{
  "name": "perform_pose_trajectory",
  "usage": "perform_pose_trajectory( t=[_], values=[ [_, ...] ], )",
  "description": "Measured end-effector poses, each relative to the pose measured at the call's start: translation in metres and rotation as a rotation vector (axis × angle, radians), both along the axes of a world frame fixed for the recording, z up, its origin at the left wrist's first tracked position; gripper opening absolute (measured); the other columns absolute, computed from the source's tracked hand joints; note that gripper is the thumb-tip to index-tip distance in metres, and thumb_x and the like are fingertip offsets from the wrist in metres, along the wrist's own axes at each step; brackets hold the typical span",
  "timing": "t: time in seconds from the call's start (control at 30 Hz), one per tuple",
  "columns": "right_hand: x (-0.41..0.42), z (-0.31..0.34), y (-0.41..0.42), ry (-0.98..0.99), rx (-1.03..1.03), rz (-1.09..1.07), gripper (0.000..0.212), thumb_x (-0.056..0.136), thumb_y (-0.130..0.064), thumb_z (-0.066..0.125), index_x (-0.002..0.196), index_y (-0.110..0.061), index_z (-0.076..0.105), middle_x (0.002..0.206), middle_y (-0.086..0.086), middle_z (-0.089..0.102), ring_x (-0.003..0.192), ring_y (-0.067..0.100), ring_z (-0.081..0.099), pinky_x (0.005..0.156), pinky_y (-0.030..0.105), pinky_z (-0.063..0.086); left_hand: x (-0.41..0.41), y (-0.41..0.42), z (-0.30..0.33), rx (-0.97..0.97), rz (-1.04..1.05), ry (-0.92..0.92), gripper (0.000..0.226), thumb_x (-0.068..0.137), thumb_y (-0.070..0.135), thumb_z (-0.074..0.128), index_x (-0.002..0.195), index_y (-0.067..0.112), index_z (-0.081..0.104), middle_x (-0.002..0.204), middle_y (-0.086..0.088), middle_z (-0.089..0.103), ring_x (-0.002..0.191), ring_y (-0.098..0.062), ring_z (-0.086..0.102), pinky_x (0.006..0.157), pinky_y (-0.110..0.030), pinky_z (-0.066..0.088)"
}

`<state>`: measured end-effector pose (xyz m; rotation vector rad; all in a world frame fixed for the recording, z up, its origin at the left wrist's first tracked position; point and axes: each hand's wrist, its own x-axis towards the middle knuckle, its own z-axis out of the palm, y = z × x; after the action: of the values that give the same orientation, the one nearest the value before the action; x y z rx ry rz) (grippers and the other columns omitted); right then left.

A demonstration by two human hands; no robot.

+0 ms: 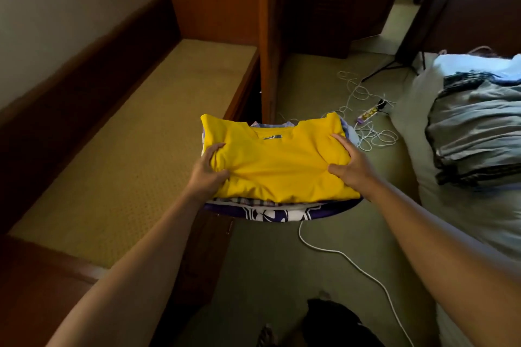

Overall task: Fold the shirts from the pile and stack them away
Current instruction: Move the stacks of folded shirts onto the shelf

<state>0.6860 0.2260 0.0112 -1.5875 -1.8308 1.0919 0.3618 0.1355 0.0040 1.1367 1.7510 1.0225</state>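
While each hand's grip, left hand [207, 167] and right hand [351, 162], clasps it, one stack of folded shirts [277, 166] hangs aloft.

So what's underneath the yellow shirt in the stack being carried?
Under the yellow shirt, gripped by the left hand and right hand, a plaid layer and a purple-and-white printed garment show at the edges. Anything between them is covered.

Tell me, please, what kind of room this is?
Probably a bedroom: a bed with folded clothes at right, a wooden wardrobe ahead, and carpet with cables.
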Motion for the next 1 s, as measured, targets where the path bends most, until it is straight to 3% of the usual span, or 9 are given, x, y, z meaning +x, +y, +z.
perform_pose_trajectory(
  t=[0.1, 0.23, 0.37, 0.53, 0.73, 1.0],
  values=[
    [0.024, -0.003, 0.034, -0.037, -0.018, -0.048, 0.078, 0.084, -0.016, 0.068, 0.146, -0.042, 0.029, 0.152, 0.005, 0.029, 0.127, 0.030, 0.040, 0.093, 0.038, 0.041, 0.020, 0.042, -0.001, 0.006, -0.056, 0.027, 0.065, 0.084, 0.006, 0.066, 0.134, 0.040, 0.042, 0.132, 0.005, 0.032, 0.107, -0.018, 0.046, 0.081, -0.035, 0.047],
    [0.062, -0.012, 0.085, -0.047, -0.029, -0.081, 0.079, 0.084, -0.017, 0.069, 0.146, -0.043, 0.028, 0.153, 0.006, 0.027, 0.129, 0.032, 0.038, 0.090, 0.037, 0.040, 0.055, 0.106, 0.000, 0.001, -0.105, 0.039, 0.065, 0.085, 0.003, 0.065, 0.137, 0.034, 0.042, 0.126, 0.005, 0.035, 0.090, -0.007, 0.048, 0.082, -0.038, 0.049],
    [0.108, -0.018, 0.149, -0.052, -0.066, -0.117, 0.079, 0.085, -0.019, 0.068, 0.145, -0.047, 0.026, 0.153, 0.007, 0.026, 0.126, 0.032, 0.040, 0.090, 0.039, 0.042, 0.098, 0.181, -0.005, -0.012, -0.139, 0.019, 0.064, 0.084, 0.001, 0.065, 0.132, 0.038, 0.043, 0.103, 0.015, 0.041, 0.081, -0.007, 0.050, 0.086, -0.048, 0.052],
    [0.162, -0.018, 0.234, -0.029, -0.122, -0.118, 0.077, 0.086, -0.019, 0.067, 0.145, -0.048, 0.026, 0.152, 0.008, 0.026, 0.124, 0.032, 0.041, 0.089, 0.040, 0.043, 0.151, 0.275, -0.012, -0.040, -0.147, 0.031, 0.066, 0.080, 0.014, 0.069, 0.123, 0.055, 0.041, 0.128, 0.006, 0.031, 0.114, -0.025, 0.046, 0.094, -0.048, 0.049],
    [0.209, -0.019, 0.329, -0.045, -0.149, -0.101, 0.077, 0.088, -0.019, 0.065, 0.147, -0.044, 0.022, 0.154, 0.009, 0.022, 0.128, 0.035, 0.039, 0.087, 0.037, 0.039, 0.201, 0.371, -0.014, -0.036, -0.148, 0.061, 0.065, 0.085, 0.007, 0.067, 0.134, 0.041, 0.041, 0.129, 0.004, 0.037, 0.111, -0.021, 0.047, 0.093, -0.044, 0.049],
    [0.234, -0.038, 0.458, -0.019, -0.144, -0.094, 0.078, 0.086, -0.019, 0.067, 0.147, -0.042, 0.024, 0.153, 0.009, 0.023, 0.128, 0.034, 0.037, 0.089, 0.036, 0.037, 0.222, 0.499, -0.031, -0.059, -0.143, 0.125, 0.067, 0.085, 0.008, 0.067, 0.139, 0.035, 0.039, 0.141, -0.005, 0.037, 0.116, -0.024, 0.046, 0.091, -0.040, 0.046]
  ],
)
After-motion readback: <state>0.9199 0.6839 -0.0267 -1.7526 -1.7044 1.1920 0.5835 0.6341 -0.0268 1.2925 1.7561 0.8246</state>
